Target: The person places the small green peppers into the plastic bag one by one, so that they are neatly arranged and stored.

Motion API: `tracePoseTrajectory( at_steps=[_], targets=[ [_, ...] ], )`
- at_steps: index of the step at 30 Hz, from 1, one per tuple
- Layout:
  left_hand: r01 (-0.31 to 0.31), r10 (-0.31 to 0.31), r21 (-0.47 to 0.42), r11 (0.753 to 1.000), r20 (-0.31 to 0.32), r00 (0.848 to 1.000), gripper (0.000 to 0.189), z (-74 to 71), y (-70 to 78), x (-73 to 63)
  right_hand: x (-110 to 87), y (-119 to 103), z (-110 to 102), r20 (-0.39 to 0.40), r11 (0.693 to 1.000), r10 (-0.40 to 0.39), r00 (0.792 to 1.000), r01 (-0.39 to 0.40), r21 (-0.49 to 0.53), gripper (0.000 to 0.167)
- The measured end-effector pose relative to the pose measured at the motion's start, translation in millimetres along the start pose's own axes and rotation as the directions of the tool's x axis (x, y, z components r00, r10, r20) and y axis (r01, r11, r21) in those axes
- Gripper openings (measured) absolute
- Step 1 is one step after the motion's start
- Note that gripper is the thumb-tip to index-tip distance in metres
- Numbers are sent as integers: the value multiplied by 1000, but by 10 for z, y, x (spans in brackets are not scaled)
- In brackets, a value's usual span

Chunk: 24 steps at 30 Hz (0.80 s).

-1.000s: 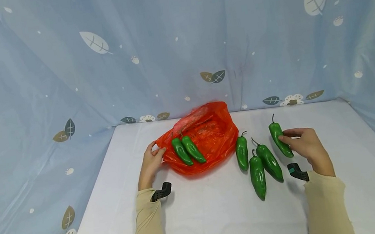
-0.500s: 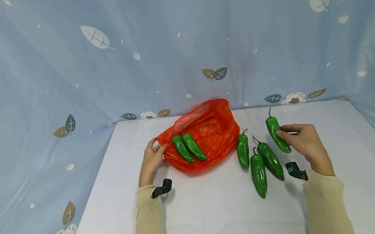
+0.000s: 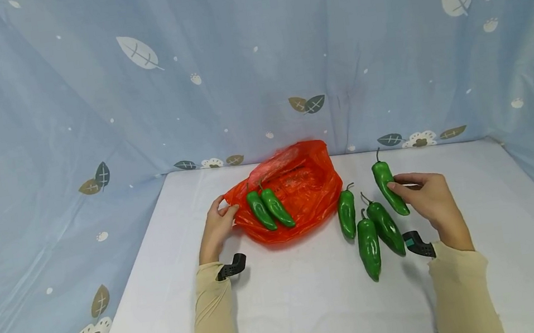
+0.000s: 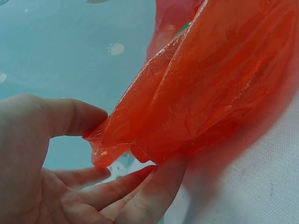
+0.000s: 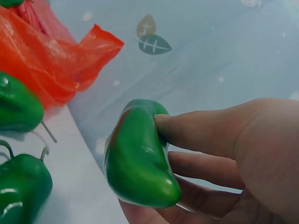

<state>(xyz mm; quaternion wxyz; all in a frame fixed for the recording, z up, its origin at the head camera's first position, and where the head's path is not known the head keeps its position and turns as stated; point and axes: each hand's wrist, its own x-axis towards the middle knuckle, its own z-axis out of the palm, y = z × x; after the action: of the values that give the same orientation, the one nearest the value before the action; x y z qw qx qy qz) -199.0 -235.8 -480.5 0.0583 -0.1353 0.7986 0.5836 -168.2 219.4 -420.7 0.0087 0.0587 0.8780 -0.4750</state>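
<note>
Left hand [image 3: 216, 230]: pinches the left edge of a red plastic bag [image 3: 308, 189]. In the left wrist view the thumb lies above the film and the other fingers extend beneath it.

Right hand [image 3: 430, 195]: grasps one glossy green chili pepper [image 3: 389, 188] between thumb and fingers, stem pointing away from the person. The pepper appears raised off the table; in the right wrist view its blunt tip faces the camera.

Bag: lies crumpled near the far edge of the table, mouth gaping. Two green chili peppers [image 3: 277, 208] lie side by side on its red film, close to the left hand; whether they are inside the mouth or on an outer fold cannot be told.

Between bag and right hand, three loose peppers [image 3: 369, 248] lie grouped on the white table [image 3: 306, 307], stems away from the person. The leftmost is just beside the bag's right edge.

Each wrist carries a black camera mount [image 3: 232, 267]; tan sleeves [image 3: 462, 287] cover both forearms. Behind: pale blue cloth [image 3: 237, 97] printed with leaves and white flowers.
</note>
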Motion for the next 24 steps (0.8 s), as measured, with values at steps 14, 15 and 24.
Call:
tracePoseTrajectory(
  at_steps=[14, 15, 24],
  targets=[
    [-5, 5, -8, 1000, -4, 1000, 69, -20, -16, 7, -56, -147, 47, -26, 999, -45, 999, 46, 11, 53],
    [-4, 4, -7, 1000, -5, 1000, 69, -21, -16, 7, -63, -162, 52, -25, 999, -48, 999, 48, 13, 53],
    [8, -8, 1, 1000, 0, 1000, 70, 3, -11, 7, -116, -285, 117, -22, 996, -77, 997, 78, 40, 52]
  ],
)
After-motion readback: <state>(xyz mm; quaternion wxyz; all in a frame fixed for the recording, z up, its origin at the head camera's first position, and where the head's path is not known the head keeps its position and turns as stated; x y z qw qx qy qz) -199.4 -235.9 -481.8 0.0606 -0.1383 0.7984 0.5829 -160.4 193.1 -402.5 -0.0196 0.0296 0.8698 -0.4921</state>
